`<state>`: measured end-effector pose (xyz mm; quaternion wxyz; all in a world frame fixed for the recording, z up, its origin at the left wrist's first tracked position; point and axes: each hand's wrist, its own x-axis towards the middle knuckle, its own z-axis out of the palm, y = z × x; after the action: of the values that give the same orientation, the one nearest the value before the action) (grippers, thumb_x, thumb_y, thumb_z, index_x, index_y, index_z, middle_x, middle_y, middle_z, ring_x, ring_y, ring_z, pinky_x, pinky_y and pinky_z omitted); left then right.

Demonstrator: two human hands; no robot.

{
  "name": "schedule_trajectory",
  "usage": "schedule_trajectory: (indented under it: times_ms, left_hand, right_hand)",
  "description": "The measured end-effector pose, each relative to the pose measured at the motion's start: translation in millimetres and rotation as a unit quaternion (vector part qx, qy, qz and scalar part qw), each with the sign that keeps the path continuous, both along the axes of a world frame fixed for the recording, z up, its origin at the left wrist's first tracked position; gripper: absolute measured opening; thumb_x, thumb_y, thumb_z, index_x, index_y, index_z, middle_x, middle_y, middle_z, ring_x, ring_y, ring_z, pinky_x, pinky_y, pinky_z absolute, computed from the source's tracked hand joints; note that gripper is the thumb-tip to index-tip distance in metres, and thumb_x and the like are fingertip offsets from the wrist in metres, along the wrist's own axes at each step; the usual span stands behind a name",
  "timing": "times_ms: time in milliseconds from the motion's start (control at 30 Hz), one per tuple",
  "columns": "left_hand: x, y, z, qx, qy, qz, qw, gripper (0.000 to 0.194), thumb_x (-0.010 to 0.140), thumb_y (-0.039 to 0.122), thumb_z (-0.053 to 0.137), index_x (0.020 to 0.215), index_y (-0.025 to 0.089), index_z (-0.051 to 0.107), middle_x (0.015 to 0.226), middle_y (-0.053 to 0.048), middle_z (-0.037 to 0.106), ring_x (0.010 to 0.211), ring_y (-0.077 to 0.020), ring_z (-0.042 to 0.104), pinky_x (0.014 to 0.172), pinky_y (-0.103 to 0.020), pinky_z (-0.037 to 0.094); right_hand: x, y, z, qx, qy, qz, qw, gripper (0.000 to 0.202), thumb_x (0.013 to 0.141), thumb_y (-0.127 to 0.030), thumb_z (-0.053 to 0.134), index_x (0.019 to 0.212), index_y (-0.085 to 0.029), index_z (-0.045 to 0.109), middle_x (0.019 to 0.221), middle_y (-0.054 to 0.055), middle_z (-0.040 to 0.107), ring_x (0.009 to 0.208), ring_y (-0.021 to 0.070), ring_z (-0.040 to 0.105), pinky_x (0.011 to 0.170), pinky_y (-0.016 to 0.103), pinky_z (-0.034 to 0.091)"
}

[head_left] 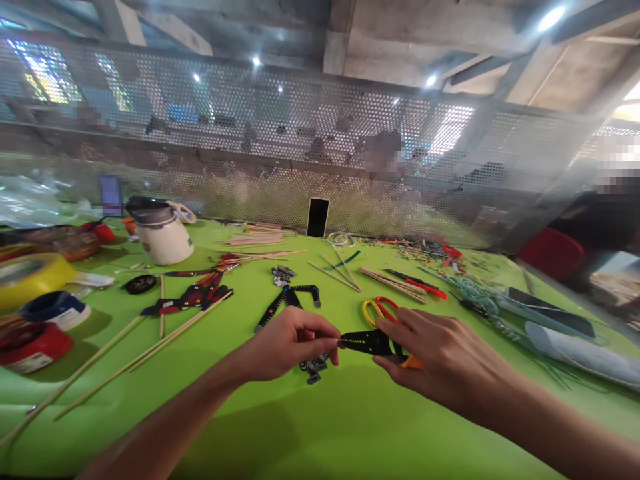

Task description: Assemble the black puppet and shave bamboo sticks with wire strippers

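My right hand (440, 343) is closed around a wire stripper (367, 342) with black perforated jaws and orange-yellow handles. Its jaws point left and meet the fingertips of my left hand (293, 340). That hand is pinched shut at the tip; whatever it holds is too small to make out. Behind the tool lies a pair of scissors (371, 311) with yellow and red handles. Just beyond my left hand is a black jointed piece with holes (306, 292). Small grey parts (315, 369) lie beneath my left fingers, partly hidden.
Bamboo sticks (260, 237) and a phone propped upright (317, 217) stand at the back of the green table (280, 427). Tape rolls (35, 275), a white jug (163, 241) and a stick model (193, 297) are left. A red cutter (433, 289) and another phone (547, 312) lie right.
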<state>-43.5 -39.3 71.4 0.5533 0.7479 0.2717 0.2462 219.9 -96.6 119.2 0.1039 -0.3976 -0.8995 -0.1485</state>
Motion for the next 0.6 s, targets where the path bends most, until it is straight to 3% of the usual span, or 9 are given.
schedule_trajectory:
  times_ms: [433, 600]
  left_hand:
    - [1.4, 1.0, 0.9, 0.072, 0.029, -0.008, 0.997, 0.034, 0.095, 0.038, 0.057, 0.090, 0.010, 0.075, 0.083, -0.008, 0.072, 0.068, -0.0122, 0.058, 0.063, -0.024, 0.044]
    - [1.2, 0.5, 2.7, 0.059, 0.033, -0.007, 0.998, 0.032, 0.095, 0.038, 0.057, 0.095, 0.011, 0.074, 0.087, -0.007, 0.072, 0.068, -0.0110, 0.057, 0.060, -0.022, 0.042]
  right_hand:
    - [-1.7, -1.3, 0.9, 0.040, -0.047, 0.008, 0.998, 0.037, 0.099, -0.045, 0.045, 0.113, -0.014, 0.061, 0.090, 0.010, 0.063, 0.073, 0.0223, 0.063, 0.064, 0.034, 0.048]
    - [-1.7, -2.0, 3.1, 0.037, -0.027, 0.014, 0.999, 0.036, 0.100, -0.042, 0.042, 0.114, -0.014, 0.061, 0.090, 0.010, 0.063, 0.073, 0.0208, 0.063, 0.063, 0.033, 0.048]
